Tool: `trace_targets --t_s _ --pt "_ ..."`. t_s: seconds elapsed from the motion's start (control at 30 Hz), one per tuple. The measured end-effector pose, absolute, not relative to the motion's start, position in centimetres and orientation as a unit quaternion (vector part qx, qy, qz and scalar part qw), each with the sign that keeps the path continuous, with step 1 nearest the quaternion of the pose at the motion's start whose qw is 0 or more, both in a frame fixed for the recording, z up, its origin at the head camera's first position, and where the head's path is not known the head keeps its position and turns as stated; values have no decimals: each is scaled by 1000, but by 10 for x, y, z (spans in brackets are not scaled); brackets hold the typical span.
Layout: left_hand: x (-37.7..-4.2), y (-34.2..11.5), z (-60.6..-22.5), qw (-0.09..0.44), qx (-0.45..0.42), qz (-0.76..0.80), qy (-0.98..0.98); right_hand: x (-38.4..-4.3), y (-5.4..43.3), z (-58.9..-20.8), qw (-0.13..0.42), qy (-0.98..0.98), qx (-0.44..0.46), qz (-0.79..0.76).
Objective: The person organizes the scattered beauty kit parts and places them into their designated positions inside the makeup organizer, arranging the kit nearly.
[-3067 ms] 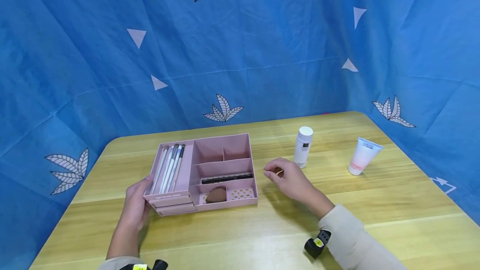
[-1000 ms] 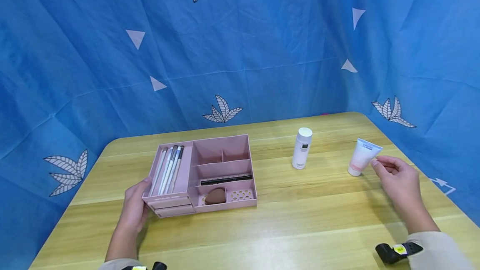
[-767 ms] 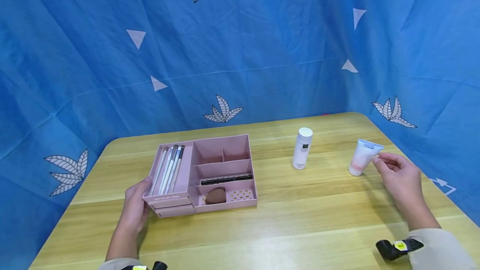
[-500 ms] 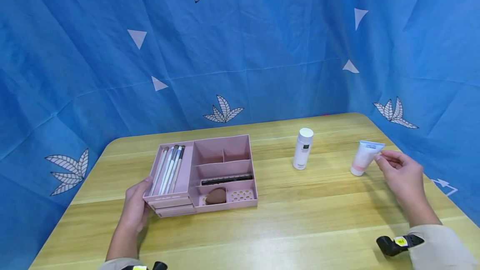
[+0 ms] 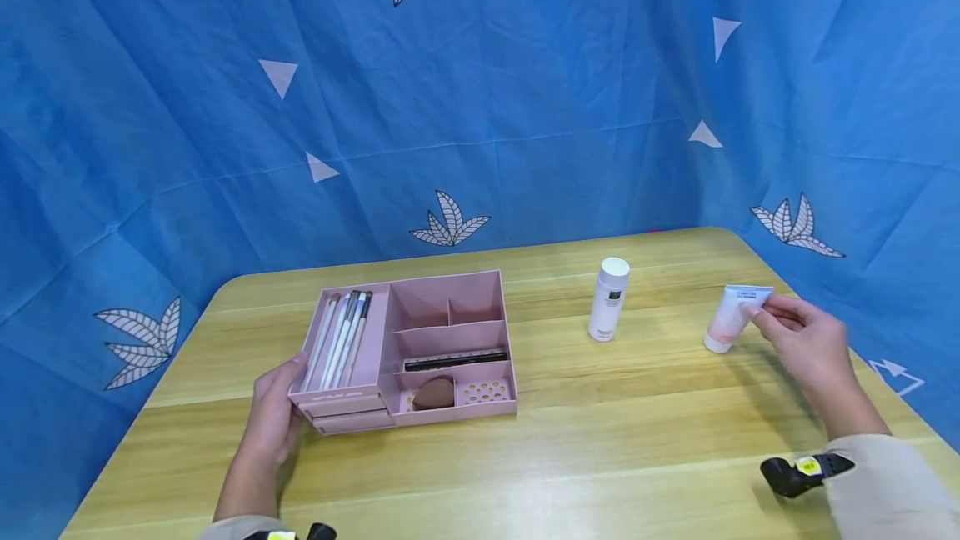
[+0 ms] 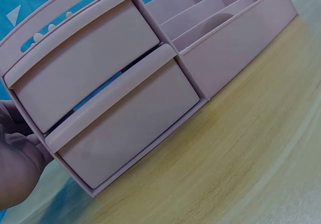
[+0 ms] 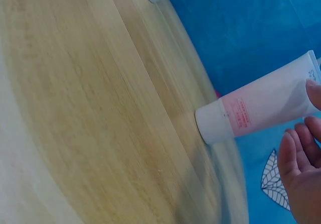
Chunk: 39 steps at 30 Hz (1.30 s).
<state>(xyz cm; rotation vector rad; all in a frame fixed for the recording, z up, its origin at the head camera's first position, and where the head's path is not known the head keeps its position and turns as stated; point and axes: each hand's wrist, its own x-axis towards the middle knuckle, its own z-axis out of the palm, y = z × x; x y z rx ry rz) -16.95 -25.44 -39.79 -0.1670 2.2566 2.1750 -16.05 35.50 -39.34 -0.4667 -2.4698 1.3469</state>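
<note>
In the head view my left hand (image 5: 272,408) rests against the left side of a pink desk organizer (image 5: 453,416), fingers along its wall. Much of that hand is hidden in the left wrist view, where the two closed drawers (image 6: 128,123) face the camera. At the right, my right hand (image 5: 813,352) pinches a white and pink squeeze tube (image 5: 731,319) near its flat blue end. The thumb lies over the tube's front. Tilted with the cap downward, the tube has its cap (image 7: 213,123) close to the tabletop in the right wrist view.
A white bottle (image 5: 609,300) stands upright between organizer and tube. Several makeup brushes (image 5: 341,344) lie in the organizer's left tray. A black pen-like stick (image 5: 456,361) and a brown makeup sponge (image 5: 434,393) sit in its compartments. A blue cloth (image 5: 525,107) hangs behind the wooden table (image 5: 570,457).
My right hand has moved from beside the organizer across to the tube, and its thumb now covers more of the tube's front. The tube has shifted slightly. The left hand stays put.
</note>
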Motion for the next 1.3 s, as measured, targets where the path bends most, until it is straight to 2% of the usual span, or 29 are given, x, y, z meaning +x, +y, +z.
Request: trace_targets --t_s 0.17,0.57,1.03,1.3 --pt "-170 -255 -400 0 -48 689 723 -163 358 -395 122 -861 -146 471" --pt "-171 -255 -401 -5 -48 691 721 -163 359 -395 122 -868 -141 460" --pt "-170 -255 -399 -2 -48 690 722 -160 352 -394 167 -878 -140 425" --pt "-170 -254 -399 -1 -43 691 721 -156 345 -387 169 -896 -127 390"
